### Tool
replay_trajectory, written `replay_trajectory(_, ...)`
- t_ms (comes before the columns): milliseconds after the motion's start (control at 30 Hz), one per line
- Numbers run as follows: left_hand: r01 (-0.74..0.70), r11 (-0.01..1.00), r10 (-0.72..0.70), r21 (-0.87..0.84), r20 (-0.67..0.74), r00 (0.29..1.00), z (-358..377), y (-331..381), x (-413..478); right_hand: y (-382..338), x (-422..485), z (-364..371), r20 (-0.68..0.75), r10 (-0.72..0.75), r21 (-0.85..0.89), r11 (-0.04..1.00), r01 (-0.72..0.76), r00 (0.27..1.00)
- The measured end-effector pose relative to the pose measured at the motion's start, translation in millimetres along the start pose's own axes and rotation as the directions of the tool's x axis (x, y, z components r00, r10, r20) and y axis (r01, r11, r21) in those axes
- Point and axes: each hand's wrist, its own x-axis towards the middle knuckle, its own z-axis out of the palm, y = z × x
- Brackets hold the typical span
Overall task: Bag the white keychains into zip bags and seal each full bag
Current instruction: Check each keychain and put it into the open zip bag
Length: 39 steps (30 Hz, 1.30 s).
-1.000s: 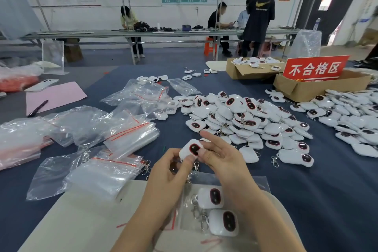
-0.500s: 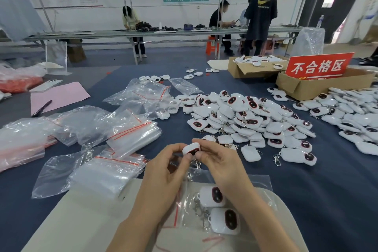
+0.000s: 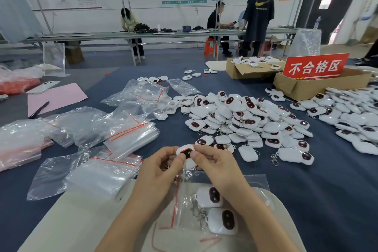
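A white keychain [image 3: 185, 152] with a dark red-rimmed face is pinched between my left hand [image 3: 161, 172] and my right hand [image 3: 214, 168], just above the mouth of a clear zip bag [image 3: 251, 185]. That bag lies on a pale board [image 3: 67, 219] in front of me and holds two white keychains [image 3: 216, 208] with metal clasps. A big heap of loose white keychains [image 3: 245, 120] covers the blue cloth beyond my hands.
Empty zip bags [image 3: 114, 141] with red seal lines are piled to the left. Two cardboard boxes [image 3: 306, 88] with a red sign [image 3: 315, 66] stand at the back right, next to more keychains [image 3: 358, 116]. Pink paper [image 3: 55, 98] and a pen [image 3: 38, 109] lie far left. People work at a long table behind.
Both hands have lowered the keychain slightly toward the bag's mouth and turned it, so its dark face tilts up more.
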Motion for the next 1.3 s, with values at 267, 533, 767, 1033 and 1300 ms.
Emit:
replay_trajectory(267, 0.032, 0.999, -0.032, -0.042, -0.001, 0.999, 4.9, 0.6, -2.5, 6.3, 2.5, -2.1, -0.01, 0.107, 0.032, 0.994, -0.106, 0.994)
replay_trajectory(533, 0.023, 0.999, -0.023, -0.035, 0.023, 0.999, 4.7, 2.1, -3.9, 11.7, 4.4, -5.1, -0.02, 0.212, 0.05, 0.976, -0.211, 0.977)
replay_trajectory(767, 0.047, 0.997, -0.045, -0.059, 0.048, 0.998, 4.3, -0.6, -2.4, 13.7, 4.8, -6.7, -0.005, 0.226, 0.048, 0.973, -0.225, 0.974)
replay_trajectory(1033, -0.028, 0.996, 0.023, 0.089, 0.063, 0.998, 5.2, 2.2, -5.1, 10.4, 1.1, -9.0, 0.035, 0.217, 0.152, 0.964, -0.22, 0.976)
replay_trajectory(1300, -0.022, 0.983, 0.011, 0.181, 0.063, 0.998, 5.8, 5.3, -5.5, 12.0, 1.5, -7.2, 0.049, 0.255, 0.217, 0.941, -0.26, 0.966)
